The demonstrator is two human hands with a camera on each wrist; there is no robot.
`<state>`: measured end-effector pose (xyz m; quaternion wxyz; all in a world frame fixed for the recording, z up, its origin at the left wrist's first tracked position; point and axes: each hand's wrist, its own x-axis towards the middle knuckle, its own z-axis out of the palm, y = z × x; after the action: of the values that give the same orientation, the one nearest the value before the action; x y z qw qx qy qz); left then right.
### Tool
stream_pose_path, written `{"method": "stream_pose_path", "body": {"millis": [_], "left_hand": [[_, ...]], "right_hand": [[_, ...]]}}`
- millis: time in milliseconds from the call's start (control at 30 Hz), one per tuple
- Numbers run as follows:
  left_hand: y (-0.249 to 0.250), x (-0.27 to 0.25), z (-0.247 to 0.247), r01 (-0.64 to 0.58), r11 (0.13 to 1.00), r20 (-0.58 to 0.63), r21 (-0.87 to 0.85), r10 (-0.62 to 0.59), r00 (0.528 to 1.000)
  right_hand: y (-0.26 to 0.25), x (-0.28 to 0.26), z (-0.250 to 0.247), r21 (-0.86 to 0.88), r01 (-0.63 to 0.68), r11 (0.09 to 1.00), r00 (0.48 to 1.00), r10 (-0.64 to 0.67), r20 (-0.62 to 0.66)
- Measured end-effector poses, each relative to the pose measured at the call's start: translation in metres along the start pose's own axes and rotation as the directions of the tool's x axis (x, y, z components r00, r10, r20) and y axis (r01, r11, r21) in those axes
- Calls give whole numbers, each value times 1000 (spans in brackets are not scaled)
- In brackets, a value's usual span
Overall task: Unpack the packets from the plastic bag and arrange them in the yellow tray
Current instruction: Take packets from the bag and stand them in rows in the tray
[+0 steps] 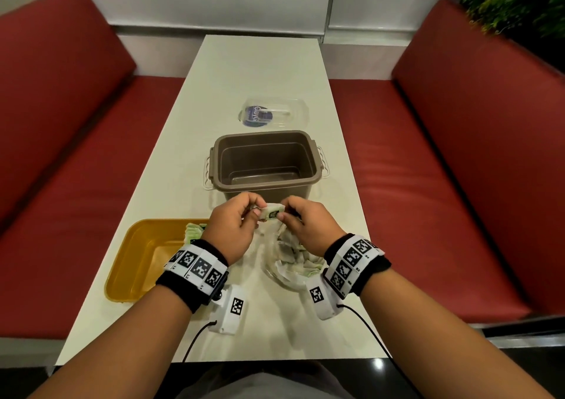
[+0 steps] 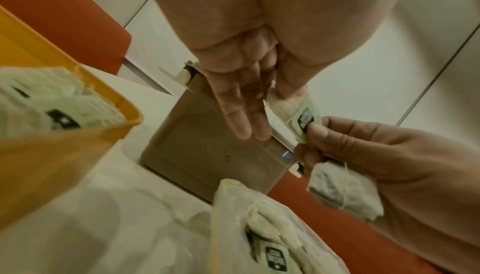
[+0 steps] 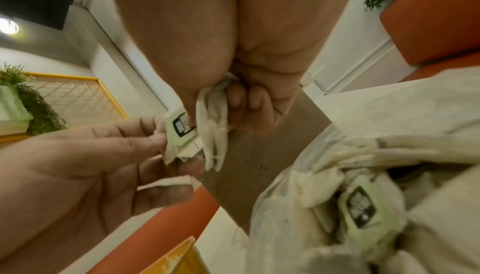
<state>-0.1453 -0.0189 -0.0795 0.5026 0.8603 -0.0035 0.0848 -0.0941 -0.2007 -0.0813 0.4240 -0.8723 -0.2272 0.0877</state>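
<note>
Here, one packet (image 1: 271,213) — long axis crosswise — each end pinched in left hand (image 1: 233,227) and right hand (image 1: 308,225) grip.

tray (image 1: 122,272) left of bag (image 1: 287,264), bin (image 1: 266,163) behind

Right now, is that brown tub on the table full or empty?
Empty. The head view looks straight into the brown tub: only its bare floor shows, no packets inside.
</note>
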Motion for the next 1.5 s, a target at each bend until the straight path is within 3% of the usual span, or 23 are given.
{"method": "stream_pose_path", "body": {"millis": [167,333,467,800,900,933,1133,1300,1500], "left_hand": [[-5,1,-25,25,950,119,312,-65,991],[2,6,-47,-169,928,135,332,130,982],[2,8,-59,-198,877,208,438,116,971],[12,1,-79,-157,953,122,260,129,984],[3,-3,-87,-103,945,155,312,57,986],[-22,-21,-117,-72,930,151,361,17,988],[-54,-26,-122,81,836,103,542,-162,981],[-82,-38,-118,215,715,119,665,-385,915],[-95,-38,-101,310,694,112,650,-491,864]], "right_hand": [[-17,11,3,-27,-36,999,999,36,-14],[-39,20,9,-212,22,977,990,9,141],[-54,25,18,-213,63,975,987,-29,161],[-59,25,35,-164,61,985,989,-37,146],[-64,24,46,-190,69,979,984,-36,173],[-86,25,80,-194,79,978,978,-39,204],[-83,20,77,-152,-12,988,965,51,256],[-77,17,84,-151,-5,988,970,41,240],[-75,16,92,-108,-92,990,982,108,157]]}}
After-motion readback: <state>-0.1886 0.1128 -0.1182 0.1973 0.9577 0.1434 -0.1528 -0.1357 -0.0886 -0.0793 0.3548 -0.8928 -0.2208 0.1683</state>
